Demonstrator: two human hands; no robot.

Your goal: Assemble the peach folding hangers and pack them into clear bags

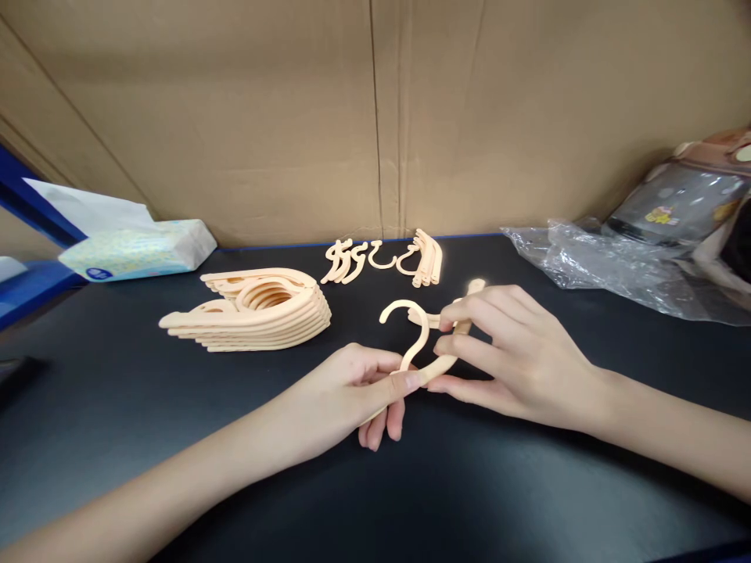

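Note:
A cream plastic clothes hanger (441,366) is held between my two hands above the black table, its curved hook rising toward the upper left. My left hand (369,385) pinches it near the base of the hook, thumb on top. On its other arm, my right hand (510,360) has its fingers and thumb closed around the piece. Part of the hanger is hidden by my fingers. Behind my right fingertips, another cream piece (432,320) lies on the table, partly covered.
To the left is a stack of folded cream hangers (270,313). Loose hooks (346,262) and a bundle of cream arm pieces (429,258) lie at the back. A tissue pack (141,249) stands back left; clear plastic wrap (610,274) and a bag (674,199) are at right, before a cardboard wall (264,117).

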